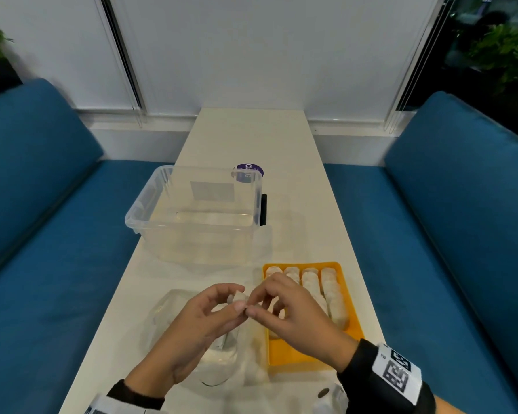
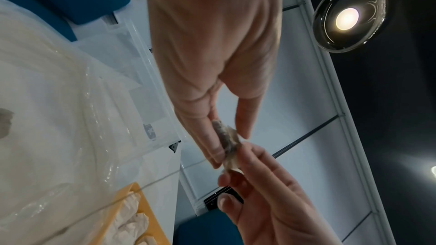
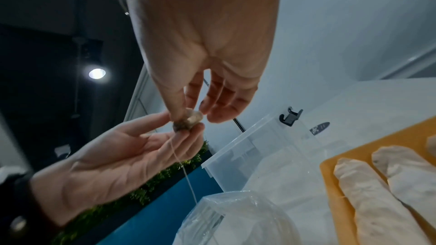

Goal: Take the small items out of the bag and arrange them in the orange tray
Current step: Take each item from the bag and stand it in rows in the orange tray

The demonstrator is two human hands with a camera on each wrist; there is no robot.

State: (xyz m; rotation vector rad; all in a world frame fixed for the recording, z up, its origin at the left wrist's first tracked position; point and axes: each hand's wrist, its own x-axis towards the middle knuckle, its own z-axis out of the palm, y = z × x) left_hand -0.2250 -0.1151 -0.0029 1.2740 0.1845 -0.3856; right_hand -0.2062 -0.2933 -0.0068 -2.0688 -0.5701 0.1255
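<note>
- Small item point(image 1: 238, 297), a pale sachet like a tea bag, sits in the air between both hands, above the clear bag point(image 1: 198, 339) and just left of the orange tray point(image 1: 346, 282); I see it more clearly in the left wrist view point(image 2: 226, 142).
- My left hand point(image 1: 198, 321) pinches one side of it with thumb and fingertips, and my right hand point(image 1: 293, 312) pinches the other side with thumb and forefinger, its remaining fingers loosely spread.
- A thin thread point(image 3: 186, 170) hangs from the sachet down toward the bag mouth. I judge it could snag on the bag or on another piece inside and drag that out, or jerk the sachet from my pinch.
- Both grips are fingertip-only on soft paper, so pulling apart too hard might tear it, I think.
- The tray holds four rows of white pieces point(image 1: 331, 289); setting this one down carelessly could knock a row askew, since they lie touching each other.
- My right hand covers the tray's left rows, so I cannot tell which slot is free.
- The bag's contents are only a pale blur through the plastic; I cannot count what remains.
- A clear plastic bin point(image 1: 198, 210) stands beyond the bag on the white table point(image 1: 251, 138); whether it holds anything I cannot make out.
- Where the thread ends is lost against the bag.
</note>
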